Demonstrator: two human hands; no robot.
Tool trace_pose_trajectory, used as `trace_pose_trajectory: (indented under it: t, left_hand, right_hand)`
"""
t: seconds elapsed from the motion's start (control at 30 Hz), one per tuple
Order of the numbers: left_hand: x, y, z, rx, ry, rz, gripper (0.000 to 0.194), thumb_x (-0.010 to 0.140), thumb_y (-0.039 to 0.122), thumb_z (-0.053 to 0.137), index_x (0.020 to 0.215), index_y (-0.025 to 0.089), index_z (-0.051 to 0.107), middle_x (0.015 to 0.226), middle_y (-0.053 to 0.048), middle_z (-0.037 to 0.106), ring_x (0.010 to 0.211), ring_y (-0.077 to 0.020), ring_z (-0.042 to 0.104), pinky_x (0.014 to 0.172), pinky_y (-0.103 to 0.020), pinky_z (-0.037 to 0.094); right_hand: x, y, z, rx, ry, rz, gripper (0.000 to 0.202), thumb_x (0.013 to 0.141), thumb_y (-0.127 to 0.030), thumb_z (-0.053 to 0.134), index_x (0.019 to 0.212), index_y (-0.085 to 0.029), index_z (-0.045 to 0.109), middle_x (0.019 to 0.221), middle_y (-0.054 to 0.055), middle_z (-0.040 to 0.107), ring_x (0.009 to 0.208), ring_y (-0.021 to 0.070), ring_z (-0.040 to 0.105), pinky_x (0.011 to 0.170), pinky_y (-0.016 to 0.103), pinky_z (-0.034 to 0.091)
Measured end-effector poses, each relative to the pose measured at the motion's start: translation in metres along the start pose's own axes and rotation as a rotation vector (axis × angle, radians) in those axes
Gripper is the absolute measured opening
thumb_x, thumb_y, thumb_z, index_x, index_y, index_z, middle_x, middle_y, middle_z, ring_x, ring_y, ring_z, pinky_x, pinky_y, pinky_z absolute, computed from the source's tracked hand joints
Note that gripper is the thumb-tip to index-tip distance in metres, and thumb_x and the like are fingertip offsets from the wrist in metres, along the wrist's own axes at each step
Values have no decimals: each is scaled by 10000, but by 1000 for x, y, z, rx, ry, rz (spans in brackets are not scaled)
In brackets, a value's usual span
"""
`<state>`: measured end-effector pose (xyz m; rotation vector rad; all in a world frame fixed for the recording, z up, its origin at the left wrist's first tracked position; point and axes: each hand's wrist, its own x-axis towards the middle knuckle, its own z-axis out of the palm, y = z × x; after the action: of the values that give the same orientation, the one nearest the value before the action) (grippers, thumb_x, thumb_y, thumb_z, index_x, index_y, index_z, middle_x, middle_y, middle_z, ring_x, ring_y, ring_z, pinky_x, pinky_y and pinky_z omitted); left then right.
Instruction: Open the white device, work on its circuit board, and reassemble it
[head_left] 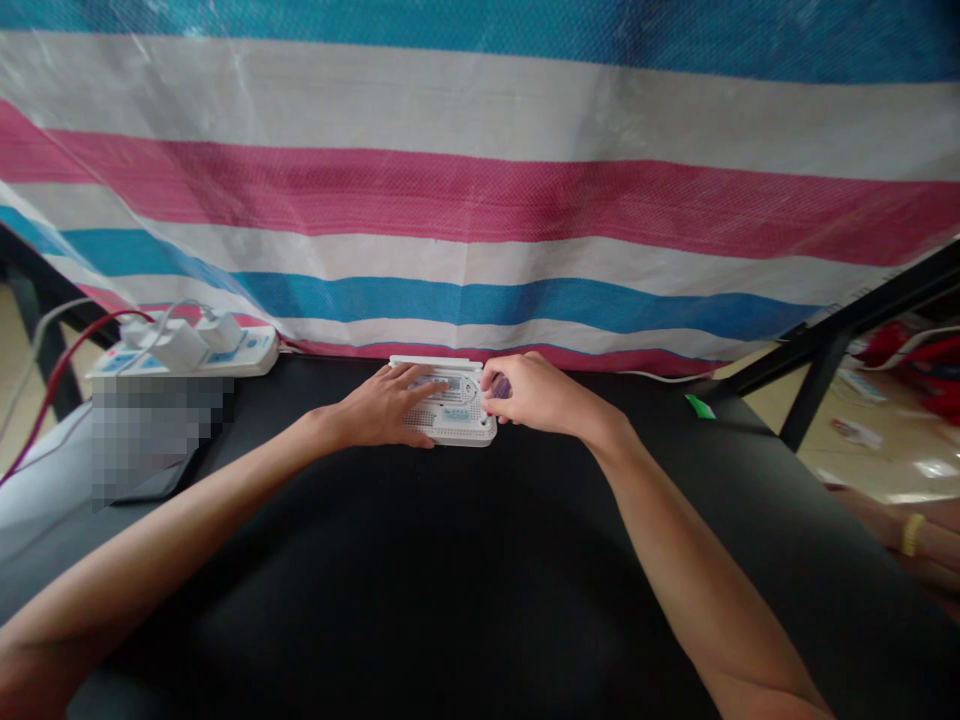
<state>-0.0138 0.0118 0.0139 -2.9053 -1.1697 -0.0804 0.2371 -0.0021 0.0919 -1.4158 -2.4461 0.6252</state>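
A white router lies on the black tabletop near its far edge. Its vented, labelled underside faces up, and a white bar, which looks like a folded antenna, runs along its back. My left hand rests flat on the router's left part with the fingers spread. At the router's right edge, my right hand is closed around a short purple handle, apparently a screwdriver. The tip of that tool is hidden by the fingers and too small to make out.
A white power strip with several plugs and cables stands at the far left, near a dark flat object, partly blurred. A green packet lies at right. Striped sheeting hangs behind. Another person's wrist with a yellow band shows at right.
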Motion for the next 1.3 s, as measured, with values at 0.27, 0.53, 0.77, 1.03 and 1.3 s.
trace_pose_trajectory:
  t: [0.27, 0.53, 0.77, 1.03, 1.3]
  left_hand:
    - [0, -1, 2, -31, 37, 7, 891, 766, 661, 723, 1501, 252, 430, 1550, -178, 400, 1405, -384, 396, 1149, -535, 308]
    - [0, -4, 1, -127, 75, 30, 858, 763, 629, 749, 1473, 229, 480, 1524, -190, 442, 1391, -403, 426, 1142, -556, 339]
    - [-3, -34, -33, -337, 126, -102, 334, 971, 375, 477, 1144, 186, 692, 1123, -86, 726, 993, -231, 682, 895, -312, 497]
    - [-23, -68, -41, -230, -310, -261, 151, 649, 207, 677, 792, 200, 727, 752, -7, 718, 670, -176, 632, 577, -237, 368]
    - [-15, -65, -13, -481, -300, -291, 109, 656, 242, 656, 670, 144, 702, 629, -12, 690, 577, -143, 581, 532, -208, 355]
  right_hand:
    - [5, 8, 2, 183, -142, -41, 106, 756, -161, 650, 817, -162, 737, 671, 18, 730, 653, 166, 711, 584, 204, 504]
    - [6, 12, 0, 543, -161, 68, 49, 794, -193, 677, 814, -149, 679, 719, 46, 739, 674, 191, 743, 611, 252, 607]
    - [2, 14, -16, 676, 44, 48, 196, 755, -278, 769, 830, -120, 681, 743, 69, 726, 686, 204, 747, 605, 261, 626]
    - [4, 3, -7, 682, 16, -9, 172, 775, -265, 731, 862, -126, 678, 724, 61, 721, 699, 210, 753, 618, 269, 627]
    - [6, 4, 1, 648, -28, -15, 175, 783, -265, 712, 887, -131, 674, 763, 66, 733, 692, 201, 750, 646, 286, 631]
